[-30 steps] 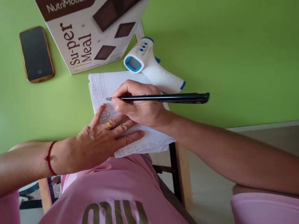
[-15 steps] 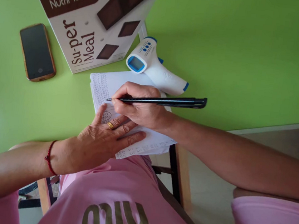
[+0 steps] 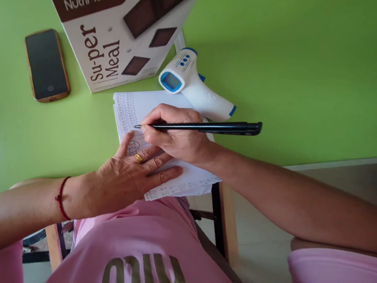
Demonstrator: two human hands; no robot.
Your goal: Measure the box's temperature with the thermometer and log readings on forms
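Observation:
Between the fingertips of my right hand (image 3: 181, 131) is a black pen (image 3: 224, 126), its tip at the handwritten lines on a sheet of paper (image 3: 191, 173). The pen slants low, its capped end pointing right. My left hand (image 3: 133, 171), with a gold ring, lies flat on the lower part of the sheet with its fingers spread. A small drawn oval shows beside its fingers. Writing also runs along the sheet's near edge, which overhangs the table. A white and blue infrared thermometer (image 3: 207, 98) lies at the far right edge of the paper.
A white and brown "NutriMotion" box (image 3: 108, 37) stands on the green table (image 3: 285, 70) behind the paper. Left of it lies a phone (image 3: 47, 65) in a brown case. Wooden and black chair parts (image 3: 228, 223) show below the table edge.
Little differs. The pen's tip has shifted very slightly and its rear end has risen a touch. The left hand stays flat on the paper.

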